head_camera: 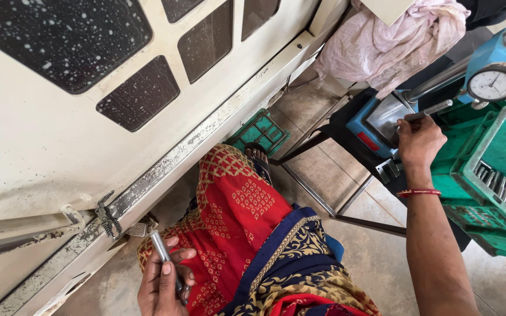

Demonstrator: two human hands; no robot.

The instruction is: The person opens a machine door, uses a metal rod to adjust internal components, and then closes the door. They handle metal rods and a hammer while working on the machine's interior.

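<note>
Right grip (420, 140) outstretched, pinching rod (431, 110) at gauge (492, 85).

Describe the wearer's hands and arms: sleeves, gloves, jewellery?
Both hands are bare, no gloves. The right hand has a thin red bangle with gold accents at the wrist; the forearm below it is bare, with no sleeve in view. The left hand shows no ring or bangle in the part visible; its wrist is cut off by the frame edge.

Garment (235, 216) was red w/ gold diamond print, navy-gold border; crates (487, 169) green; gauge stand (376, 123) blue; cloth (393, 41) pale pink.
</note>
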